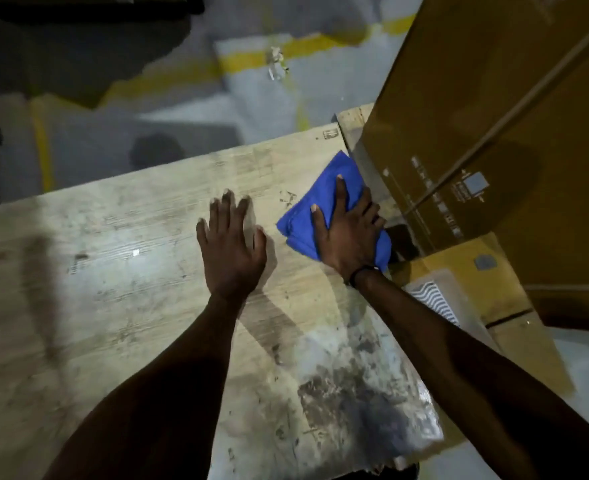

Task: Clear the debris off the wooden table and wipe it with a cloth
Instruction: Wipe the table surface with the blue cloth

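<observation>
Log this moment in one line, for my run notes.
wiping | right hand presses blue cloth on wooden table | left hand flat on table

Blue cloth [320, 202], pale scuffed wooden table [113, 254], brown cardboard box [493, 116], yellow-striped grey floor [182, 98].

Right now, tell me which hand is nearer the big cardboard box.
Right. The right hand presses the blue cloth beside the cardboard box; the left hand lies flat on the table, farther away.

The right hand [348, 233] presses a blue cloth [324, 206] flat on the wooden bench [113, 271]; the left hand [232, 247] rests flat just beside it.
</observation>
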A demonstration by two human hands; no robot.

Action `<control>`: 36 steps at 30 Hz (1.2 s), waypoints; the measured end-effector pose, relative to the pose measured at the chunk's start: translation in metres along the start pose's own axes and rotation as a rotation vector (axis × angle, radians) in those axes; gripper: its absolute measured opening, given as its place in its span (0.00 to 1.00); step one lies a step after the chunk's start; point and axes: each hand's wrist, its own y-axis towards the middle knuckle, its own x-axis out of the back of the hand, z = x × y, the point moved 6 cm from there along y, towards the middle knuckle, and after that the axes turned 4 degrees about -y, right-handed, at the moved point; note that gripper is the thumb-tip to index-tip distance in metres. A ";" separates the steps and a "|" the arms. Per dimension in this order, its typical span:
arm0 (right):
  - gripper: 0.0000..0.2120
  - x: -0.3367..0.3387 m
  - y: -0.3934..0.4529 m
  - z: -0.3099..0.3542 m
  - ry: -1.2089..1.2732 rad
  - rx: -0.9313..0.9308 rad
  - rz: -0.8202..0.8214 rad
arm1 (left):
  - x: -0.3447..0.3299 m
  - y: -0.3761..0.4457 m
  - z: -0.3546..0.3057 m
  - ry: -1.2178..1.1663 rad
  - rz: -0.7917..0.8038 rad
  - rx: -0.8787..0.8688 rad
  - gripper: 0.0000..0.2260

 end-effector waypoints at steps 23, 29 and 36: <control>0.34 0.004 0.140 0.094 0.017 0.214 -0.032 | -0.006 0.004 0.006 -0.151 0.022 0.004 0.28; 0.38 0.003 0.110 0.143 0.000 0.272 -0.049 | 0.003 0.002 0.023 -0.255 0.003 -0.043 0.28; 0.32 -0.011 0.064 0.250 -0.049 0.374 -0.050 | 0.056 0.004 0.154 -0.131 -0.015 0.049 0.26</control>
